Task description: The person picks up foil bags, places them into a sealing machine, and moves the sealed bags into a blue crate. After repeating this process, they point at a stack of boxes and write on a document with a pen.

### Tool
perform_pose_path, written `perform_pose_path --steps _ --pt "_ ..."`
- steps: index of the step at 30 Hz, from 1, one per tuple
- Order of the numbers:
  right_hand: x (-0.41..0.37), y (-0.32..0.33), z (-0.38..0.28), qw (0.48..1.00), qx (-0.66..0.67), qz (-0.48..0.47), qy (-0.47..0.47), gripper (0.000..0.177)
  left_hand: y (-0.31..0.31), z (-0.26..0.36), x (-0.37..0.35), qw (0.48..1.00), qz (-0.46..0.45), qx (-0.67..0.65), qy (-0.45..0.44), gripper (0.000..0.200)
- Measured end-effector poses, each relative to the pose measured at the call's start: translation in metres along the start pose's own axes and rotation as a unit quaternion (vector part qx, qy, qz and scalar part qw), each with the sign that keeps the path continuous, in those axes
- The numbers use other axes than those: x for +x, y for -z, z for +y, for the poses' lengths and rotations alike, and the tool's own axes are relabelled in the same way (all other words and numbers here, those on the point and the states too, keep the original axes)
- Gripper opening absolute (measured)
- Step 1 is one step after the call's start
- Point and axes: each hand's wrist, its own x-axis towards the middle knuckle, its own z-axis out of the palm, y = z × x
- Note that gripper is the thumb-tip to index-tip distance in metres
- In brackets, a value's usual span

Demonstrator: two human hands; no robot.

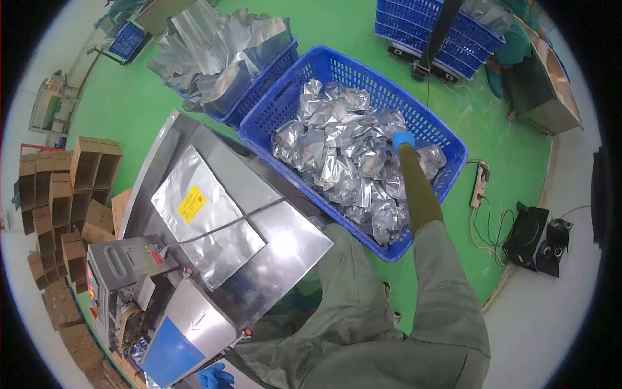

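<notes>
My right hand [403,139], in a blue glove, reaches into a large blue basket [363,83] full of crumpled silver foil pouches [343,136]. It touches the pouches near the right side of the heap; its fingers are too small and hidden to make out. At the bottom edge, my left hand [215,376], also gloved in blue, is beside the steel and blue cover of a tabletop machine [188,330]. Its fingers look loosely apart, and I see nothing in them. A flat silver bag [223,227] with a yellow label [192,204] lies on the steel table [291,240].
A cable crosses the bag. Another blue basket [262,84] behind holds tall foil sheets or bags [214,48]. Cardboard boxes [61,194] stack at left. At right are a power strip [479,185] and loose cords on the green floor. Another person's green sleeve [514,47] shows at upper right.
</notes>
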Motion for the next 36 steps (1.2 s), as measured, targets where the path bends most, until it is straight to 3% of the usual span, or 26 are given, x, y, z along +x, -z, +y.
perform_pose_path --steps 1,2,3,4,6,7,9,10,13,15,16,17,18,19,21,22,24,28,30,31,33,34,36 --pt "0.006 -0.011 0.007 0.999 0.03 -0.013 -0.018 0.032 0.007 0.001 0.009 0.995 0.008 -0.019 0.094 0.013" --pt "-0.021 0.022 0.004 0.999 0.016 -0.05 -0.014 0.032 0.014 0.002 0.018 0.982 0.02 -0.039 0.186 0.013" --pt "-0.034 0.044 -0.007 0.996 0.003 -0.086 -0.009 0.033 0.017 0.003 0.025 0.927 0.035 -0.078 0.364 0.012" --pt "-0.021 0.031 -0.005 0.996 0.007 -0.087 -0.002 0.033 0.01 0.007 0.021 0.928 0.042 -0.08 0.362 0.012" --pt "0.017 -0.016 0.03 0.979 0.13 -0.146 -0.058 0.036 -0.01 0.013 0.009 0.991 0.018 -0.039 0.125 0.019" --pt "0.024 -0.026 0.035 0.979 0.127 -0.15 -0.054 0.036 -0.006 0.005 0.008 0.991 0.023 -0.038 0.128 0.019" --pt "0.029 -0.033 0.039 0.991 -0.04 -0.12 0.048 0.038 0.011 -0.016 0.007 0.997 0.005 -0.017 0.071 0.026" --pt "0.029 -0.032 0.037 0.99 -0.044 -0.123 0.05 0.038 0.018 -0.02 0.009 0.997 -0.009 -0.009 0.073 0.029" --pt "0.01 0.018 0.014 0.995 -0.05 0.046 0.073 0.028 0.014 -0.023 0.009 0.997 0.016 0.006 0.082 0.029" --pt "0.021 0.046 0.004 0.97 0.234 0.032 -0.057 0.021 0.017 -0.03 0.008 0.996 0.025 -0.001 0.086 0.028" --pt "0.02 0.065 0.009 0.996 0.054 0.007 0.072 0.021 0.019 -0.032 0.008 0.997 0.02 -0.003 0.074 0.028" --pt "-0.001 0.1 -0.004 0.972 -0.131 -0.015 0.197 0.021 0.018 -0.033 0.005 0.998 0.017 -0.009 0.06 0.028" --pt "-0.015 0.113 -0.012 0.965 -0.153 -0.015 0.214 0.019 0.008 -0.022 0.005 0.997 0.031 -0.032 0.07 0.026" --pt "-0.027 0.125 -0.021 0.96 -0.143 -0.002 0.24 0.017 0.006 -0.023 0.006 0.996 0.039 -0.044 0.068 0.026" --pt "-0.066 0.175 -0.055 0.949 -0.146 0.057 0.274 0.016 0.008 -0.026 0.006 0.995 0.02 0.075 -0.066 0.038" --pt "-0.08 0.203 -0.072 0.946 -0.148 0.065 0.282 0.016 -0.003 -0.013 0.003 0.996 0.049 0.037 -0.062 0.025" --pt "-0.111 0.264 -0.101 0.912 -0.007 0.104 0.397 0.018 0.0 -0.009 0.009 0.997 0.012 0.036 -0.071 0.019" --pt "-0.222 0.431 -0.183 0.853 0.292 -0.02 0.431 0.012 -0.02 0.038 0.014 0.98 -0.107 0.045 -0.163 0.015" --pt "-0.287 0.505 -0.217 0.843 0.297 -0.041 0.447 0.014 -0.028 0.059 0.019 0.957 -0.146 0.033 -0.25 0.017" --pt "-0.283 0.523 -0.225 0.707 0.188 0.128 0.67 0.018 -0.029 0.069 0.023 0.933 -0.162 0.038 -0.318 0.02" --pt "-0.354 0.581 -0.249 0.775 0.365 -0.068 0.512 0.017 -0.022 0.086 0.032 0.905 -0.194 0.02 -0.378 0.026" --pt "-0.372 0.595 -0.26 0.763 0.359 -0.065 0.533 0.017 -0.021 0.095 0.037 0.9 -0.191 -0.033 -0.39 0.029" --pt "-0.398 0.623 -0.277 0.67 0.219 0.063 0.707 0.017 -0.017 0.115 0.052 0.884 -0.154 -0.094 -0.431 0.034"
